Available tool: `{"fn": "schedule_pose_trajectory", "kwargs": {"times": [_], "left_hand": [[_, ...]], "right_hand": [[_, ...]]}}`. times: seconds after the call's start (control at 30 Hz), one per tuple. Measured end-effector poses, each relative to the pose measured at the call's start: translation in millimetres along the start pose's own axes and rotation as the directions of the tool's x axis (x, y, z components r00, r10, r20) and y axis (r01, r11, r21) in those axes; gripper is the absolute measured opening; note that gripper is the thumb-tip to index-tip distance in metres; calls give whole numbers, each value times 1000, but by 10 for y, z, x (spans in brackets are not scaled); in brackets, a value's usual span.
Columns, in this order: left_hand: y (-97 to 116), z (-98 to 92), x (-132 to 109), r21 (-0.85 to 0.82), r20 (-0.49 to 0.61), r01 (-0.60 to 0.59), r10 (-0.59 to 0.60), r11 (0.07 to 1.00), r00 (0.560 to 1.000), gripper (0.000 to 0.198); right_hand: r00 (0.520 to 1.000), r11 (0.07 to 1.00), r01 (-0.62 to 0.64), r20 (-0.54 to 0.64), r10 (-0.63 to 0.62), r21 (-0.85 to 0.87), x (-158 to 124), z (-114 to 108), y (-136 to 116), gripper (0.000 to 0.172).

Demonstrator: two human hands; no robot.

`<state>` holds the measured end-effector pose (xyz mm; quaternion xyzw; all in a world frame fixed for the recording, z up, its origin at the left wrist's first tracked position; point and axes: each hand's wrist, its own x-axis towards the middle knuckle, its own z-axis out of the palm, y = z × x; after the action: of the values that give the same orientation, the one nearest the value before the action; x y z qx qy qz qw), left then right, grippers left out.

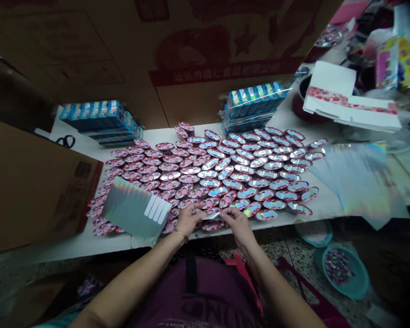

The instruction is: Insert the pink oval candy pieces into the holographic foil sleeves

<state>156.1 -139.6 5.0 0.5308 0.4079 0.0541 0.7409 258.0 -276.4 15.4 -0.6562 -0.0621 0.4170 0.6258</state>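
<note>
Left hand [188, 218] and right hand [237, 226], both closed in a pinch, gripped a holographic foil strip [212, 215] between them, strip held over the near edge of the pink oval cup array [205, 173], silver foil sheet [131, 209] lying on the array's left edge, just beside Left hand

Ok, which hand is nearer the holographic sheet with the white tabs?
Left. The left hand sits just off the holographic sheet's right edge; the right hand is farther away, beyond the left hand, with a shiny foil strip between them.

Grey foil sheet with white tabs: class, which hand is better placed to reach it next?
Left, probably: the left hand sits beside the grey foil sheet, while the right hand lies farther off, beyond the shiny silver strip both pinch.
</note>
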Motion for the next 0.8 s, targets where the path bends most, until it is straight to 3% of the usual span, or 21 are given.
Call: {"fn": "schedule_pose_trajectory", "kwargs": {"times": [0.13,0.33,0.43,0.57,0.8], "left_hand": [[-140,295,150,27,-185,-99,102,995,977,36],[-255,710,429,250,-284,-80,152,965,947,25],[-264,795,478,432,-298,-44,188,901,936,19],[-161,860,464,579,-294,10,197,816,935,24],[-21,941,475,711,-328,106,195,695,924,21]], "right_hand": [[983,977,148,-85,-163,-155,280,-204,80,27],[965,836,213,-26,-262,-506,702,-588,-10,27],[947,676,253,35,-319,-693,828,-686,-68,20],[905,478,336,137,-403,-811,918,-720,-104,17],[891,354,347,187,-415,-868,968,-718,-136,14]]}}
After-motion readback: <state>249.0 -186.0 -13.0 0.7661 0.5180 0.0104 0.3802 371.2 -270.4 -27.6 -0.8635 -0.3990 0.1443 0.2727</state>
